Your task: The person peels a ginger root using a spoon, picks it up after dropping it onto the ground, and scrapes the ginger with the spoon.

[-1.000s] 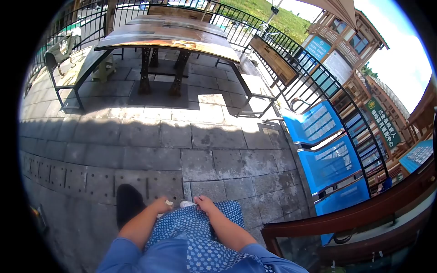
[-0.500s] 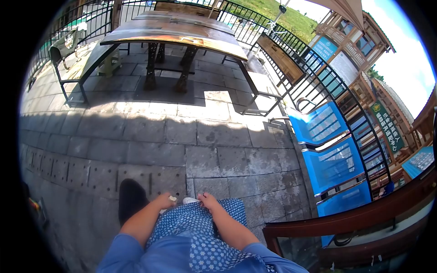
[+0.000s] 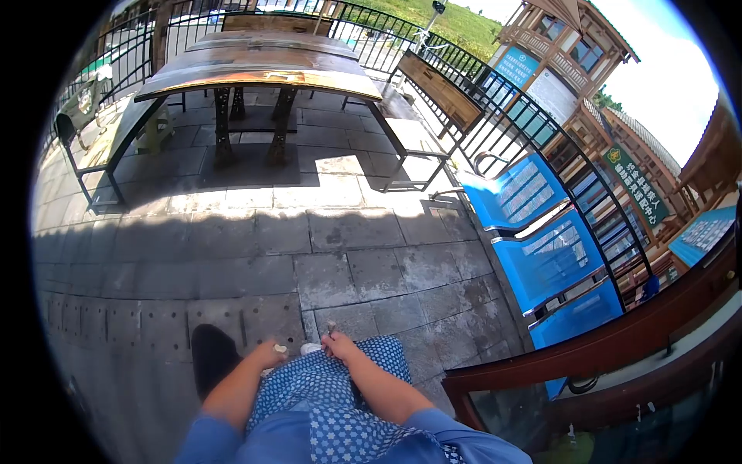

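While both forearms reach down over the patterned blue cloth (image 3: 352, 417), the left hand (image 3: 267, 354) keeps its fingers closed on a small pale piece (image 3: 280, 349), nature unclear. Right hand (image 3: 338, 347) just beside, apart from the left, above the cloth's far edge; fingertips pinched together on a small slim item (image 3: 331, 328) that pokes up past them, too small to identify. Between the hands, a white shape (image 3: 311, 348), partly hidden. Left of the left hand, a dark rounded form (image 3: 215, 357) over the grey paving (image 3: 232, 263). Farther off, a long table (image 3: 259, 68) with a glossy wood-toned top, benches at its sides. To the right, blue seats (image 3: 549, 259) in a row along black railing (image 3: 576, 158); nearer, a red-brown frame (image 3: 587, 340).
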`<state>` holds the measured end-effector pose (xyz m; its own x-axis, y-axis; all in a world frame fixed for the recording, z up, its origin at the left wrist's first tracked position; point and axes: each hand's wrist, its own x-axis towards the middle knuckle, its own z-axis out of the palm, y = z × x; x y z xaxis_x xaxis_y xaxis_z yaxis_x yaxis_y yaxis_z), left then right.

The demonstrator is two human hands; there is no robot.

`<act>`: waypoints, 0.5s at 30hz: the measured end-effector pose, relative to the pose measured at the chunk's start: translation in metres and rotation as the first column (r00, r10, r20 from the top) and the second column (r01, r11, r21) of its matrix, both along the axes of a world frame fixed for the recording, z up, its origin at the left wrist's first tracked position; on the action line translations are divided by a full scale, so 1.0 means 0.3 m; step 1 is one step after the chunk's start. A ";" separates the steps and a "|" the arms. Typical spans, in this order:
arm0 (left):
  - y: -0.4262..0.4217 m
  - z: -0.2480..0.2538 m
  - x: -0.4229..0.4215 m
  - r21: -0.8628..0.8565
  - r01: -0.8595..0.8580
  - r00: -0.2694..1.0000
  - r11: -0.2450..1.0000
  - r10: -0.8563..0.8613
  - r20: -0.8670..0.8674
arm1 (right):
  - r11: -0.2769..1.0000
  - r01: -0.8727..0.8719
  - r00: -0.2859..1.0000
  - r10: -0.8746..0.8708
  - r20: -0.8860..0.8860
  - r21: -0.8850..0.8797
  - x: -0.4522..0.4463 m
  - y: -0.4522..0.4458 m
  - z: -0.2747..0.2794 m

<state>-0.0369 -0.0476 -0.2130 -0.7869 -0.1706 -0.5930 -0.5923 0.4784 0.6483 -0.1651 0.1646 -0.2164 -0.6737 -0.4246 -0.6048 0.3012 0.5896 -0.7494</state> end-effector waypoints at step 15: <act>0.011 0.051 0.002 -0.012 -0.037 0.996 0.999 0.038 0.077 | 0.998 -0.019 1.000 0.018 -0.017 -0.065 0.007 -0.007 0.023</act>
